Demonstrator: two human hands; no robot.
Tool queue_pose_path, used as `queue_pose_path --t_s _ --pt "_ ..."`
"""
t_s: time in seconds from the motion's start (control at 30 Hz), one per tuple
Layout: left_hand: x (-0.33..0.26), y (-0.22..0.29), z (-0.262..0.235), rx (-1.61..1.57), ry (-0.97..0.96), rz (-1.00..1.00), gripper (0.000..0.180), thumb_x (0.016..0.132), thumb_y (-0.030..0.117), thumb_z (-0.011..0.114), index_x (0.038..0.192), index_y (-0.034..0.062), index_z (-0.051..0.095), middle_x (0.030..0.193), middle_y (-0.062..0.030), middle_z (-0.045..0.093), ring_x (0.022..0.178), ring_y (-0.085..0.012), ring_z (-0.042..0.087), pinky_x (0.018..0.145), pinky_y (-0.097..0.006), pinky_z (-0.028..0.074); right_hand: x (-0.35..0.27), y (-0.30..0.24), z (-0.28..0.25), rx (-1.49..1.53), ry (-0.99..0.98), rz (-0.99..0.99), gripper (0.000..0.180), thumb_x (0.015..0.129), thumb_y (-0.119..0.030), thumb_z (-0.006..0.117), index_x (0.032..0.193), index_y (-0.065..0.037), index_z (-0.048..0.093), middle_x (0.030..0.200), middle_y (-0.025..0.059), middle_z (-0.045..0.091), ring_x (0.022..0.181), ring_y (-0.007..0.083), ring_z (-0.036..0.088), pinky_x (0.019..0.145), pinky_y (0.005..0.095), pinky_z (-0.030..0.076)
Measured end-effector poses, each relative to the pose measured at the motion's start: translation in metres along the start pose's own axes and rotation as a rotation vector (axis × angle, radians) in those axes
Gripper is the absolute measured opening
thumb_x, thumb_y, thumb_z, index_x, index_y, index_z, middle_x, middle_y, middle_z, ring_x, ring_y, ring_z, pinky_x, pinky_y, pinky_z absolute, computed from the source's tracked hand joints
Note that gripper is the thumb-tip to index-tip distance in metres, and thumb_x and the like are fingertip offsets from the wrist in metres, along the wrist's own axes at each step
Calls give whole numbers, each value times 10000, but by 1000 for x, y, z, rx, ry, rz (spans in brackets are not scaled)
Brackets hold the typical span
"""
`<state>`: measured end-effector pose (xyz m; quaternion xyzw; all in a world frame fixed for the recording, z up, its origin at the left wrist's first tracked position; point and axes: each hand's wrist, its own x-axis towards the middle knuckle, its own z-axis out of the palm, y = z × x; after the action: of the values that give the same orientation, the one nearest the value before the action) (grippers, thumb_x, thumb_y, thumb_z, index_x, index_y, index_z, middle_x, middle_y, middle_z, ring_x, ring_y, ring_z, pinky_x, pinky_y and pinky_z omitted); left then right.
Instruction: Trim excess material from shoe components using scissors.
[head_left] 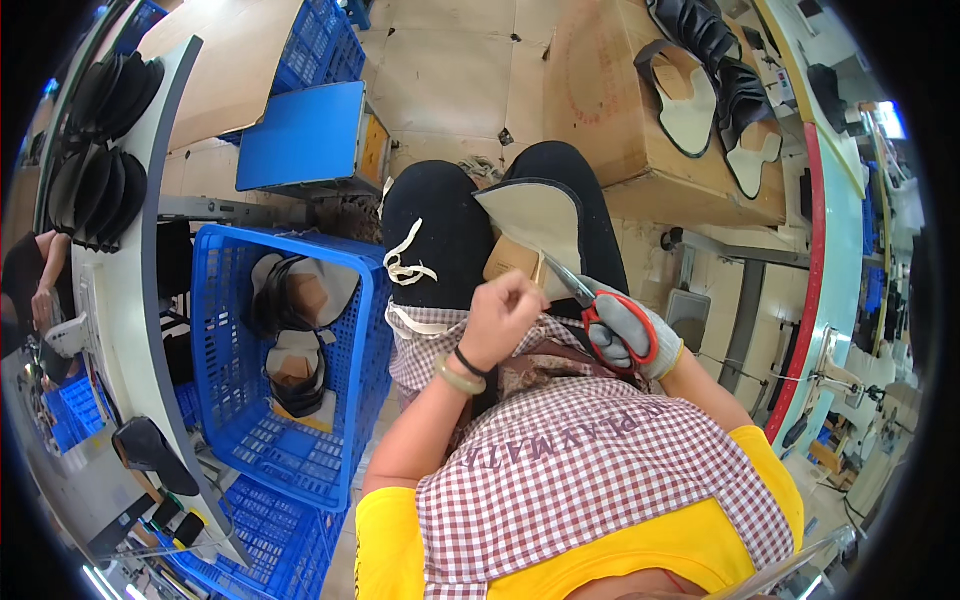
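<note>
Across my lap lies a shoe upper [545, 215] with its pale lining up, a dark edge and a tan patch. My left hand [505, 312] is closed in a pinch at the near end of the upper, beside the tan patch; its fingertips partly hide what they grip. In my right hand [622, 335], which wears a grey glove, is a pair of scissors [652, 322] with red handles. Their metal blades point up and left, the tips close to my left fingertips at the upper's edge. Whether the blades touch the material I cannot tell.
A blue plastic crate [210, 330] at my left holds several shoe uppers. More uppers [690, 105] lie on a cardboard box [590, 110] at the far right. Black pieces [100, 195] sit on the left bench [120, 330], near another person's arm. A blue board [300, 137] is ahead.
</note>
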<state>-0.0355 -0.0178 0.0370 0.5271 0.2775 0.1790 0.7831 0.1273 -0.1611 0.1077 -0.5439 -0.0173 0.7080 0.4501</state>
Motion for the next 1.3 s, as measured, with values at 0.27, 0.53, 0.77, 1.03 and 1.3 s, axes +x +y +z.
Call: queue_pose_path --t_s 0.27,0.53,0.77,1.03,1.3 --pt "25 -22 8 763 296 170 206 786 177 705 770 11 584 664 -137 559 601 -284 568 598 -394 471 7 -11 -16 16 -56 83 617 953 -438 500 1461 -159 289 715 -22 510 488 22 377 418 152 309" --pt "27 -23 11 352 295 25 134 772 123 704 773 0 651 897 -83 520 736 -151 528 655 -260 449 12 -26 -30 97 -97 193 573 956 -422 500 1442 -174 325 718 15 520 465 42 365 398 159 297" --pt "28 -20 17 196 288 -95 155 774 155 711 786 11 655 954 -78 526 837 -147 527 724 -252 443 16 -28 -49 109 -100 234 491 944 -427 518 1343 -152 441 719 34 547 469 60 384 401 169 293" --pt "28 -22 15 181 272 -112 155 778 159 708 788 17 647 994 -78 525 877 -151 532 748 -252 450 17 -39 -47 3 -78 241 561 934 -424 538 1407 -162 389 743 19 572 482 49 399 408 174 303" --pt "29 -31 18 209 266 -20 114 771 99 698 768 15 622 1052 -109 480 782 -148 553 693 -253 494 20 -47 -28 -57 1 239 573 933 -428 546 1413 -164 380 757 10 571 475 37 405 403 165 302"
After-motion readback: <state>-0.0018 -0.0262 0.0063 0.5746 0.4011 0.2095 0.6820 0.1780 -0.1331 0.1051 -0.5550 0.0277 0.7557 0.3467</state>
